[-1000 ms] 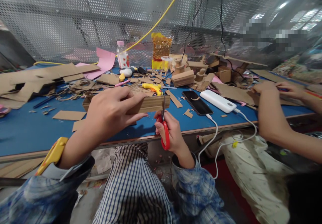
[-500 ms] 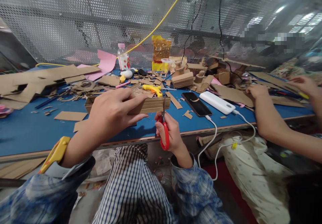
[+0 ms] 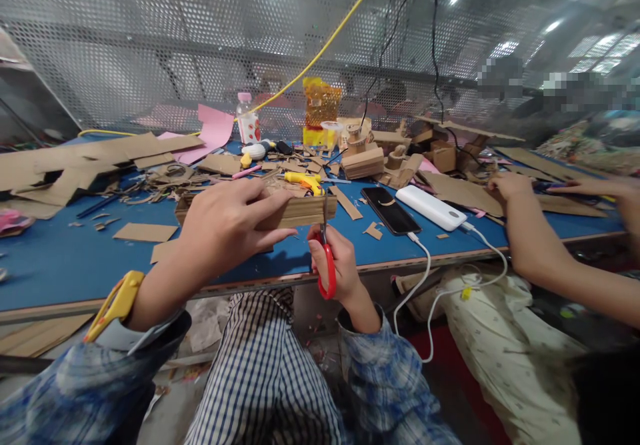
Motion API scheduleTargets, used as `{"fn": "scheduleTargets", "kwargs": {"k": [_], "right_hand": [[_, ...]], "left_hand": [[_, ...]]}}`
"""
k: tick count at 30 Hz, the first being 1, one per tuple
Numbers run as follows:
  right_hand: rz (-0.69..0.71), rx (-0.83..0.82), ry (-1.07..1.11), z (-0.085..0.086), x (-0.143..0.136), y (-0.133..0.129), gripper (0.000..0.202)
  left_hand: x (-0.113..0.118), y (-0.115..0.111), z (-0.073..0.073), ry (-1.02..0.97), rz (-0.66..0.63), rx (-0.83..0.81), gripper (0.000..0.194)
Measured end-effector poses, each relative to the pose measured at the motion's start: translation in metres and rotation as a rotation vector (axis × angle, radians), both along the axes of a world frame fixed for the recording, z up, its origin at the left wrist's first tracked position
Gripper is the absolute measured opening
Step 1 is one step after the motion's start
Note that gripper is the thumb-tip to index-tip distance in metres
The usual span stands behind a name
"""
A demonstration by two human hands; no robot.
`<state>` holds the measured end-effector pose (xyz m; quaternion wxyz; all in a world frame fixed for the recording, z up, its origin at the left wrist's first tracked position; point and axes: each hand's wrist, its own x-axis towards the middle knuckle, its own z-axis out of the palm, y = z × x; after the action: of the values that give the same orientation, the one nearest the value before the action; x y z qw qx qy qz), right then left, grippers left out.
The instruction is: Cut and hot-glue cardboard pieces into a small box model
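Observation:
My left hand (image 3: 233, 221) is wrapped over a long, low cardboard piece (image 3: 295, 212) with ridged sides, holding it near the front edge of the blue table (image 3: 75, 258). In my right hand (image 3: 340, 261) are red-handled scissors (image 3: 327, 275), held upright with fingers in the loops. Their blades stand at the right end of the cardboard piece; whether they bite into it is too small to tell. Just behind the piece lies a yellow glue gun (image 3: 306, 181) among cardboard scraps.
A black phone (image 3: 391, 210) and a white power bank (image 3: 431, 208) with cables lie to the right. Another person's hands (image 3: 513, 186) are at the right side. Behind stand a bottle (image 3: 247, 121), a yellow packet (image 3: 320, 111) and cardboard models (image 3: 363, 159).
The view has shifted slightly. My hands, the scissors and the cardboard piece keep nearly the same pose. At the right, the other person's far hand has moved a little.

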<state>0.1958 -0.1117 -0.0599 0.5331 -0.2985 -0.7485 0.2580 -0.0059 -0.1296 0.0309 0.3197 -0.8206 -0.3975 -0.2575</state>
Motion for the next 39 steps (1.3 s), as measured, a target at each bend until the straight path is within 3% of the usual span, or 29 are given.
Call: {"fn": "scheduleTargets", "kwargs": {"k": [8,14,23,34,39], "right_hand": [[0.045,-0.124,-0.013,0.004,0.005,0.000,0.040],[0.169,-0.238,0.006,0.010,0.016,-0.002,0.059],[-0.023,-0.206,0.068,0.003,-0.001,-0.001,0.007],[-0.076,-0.014,0.110,0.002,-0.006,0.002,0.006],[-0.088,-0.036,0.127,-0.002,-0.009,0.004,0.006]], "left_hand": [[-0.001,0.001,0.001,0.084,-0.001,0.114,0.029],[0.002,-0.002,0.000,0.118,0.069,0.004,0.031],[0.003,-0.004,0.000,0.107,0.081,-0.026,0.034],[0.001,-0.006,-0.004,0.059,0.106,-0.073,0.032],[0.001,-0.006,-0.004,0.064,0.124,-0.066,0.031]]}}
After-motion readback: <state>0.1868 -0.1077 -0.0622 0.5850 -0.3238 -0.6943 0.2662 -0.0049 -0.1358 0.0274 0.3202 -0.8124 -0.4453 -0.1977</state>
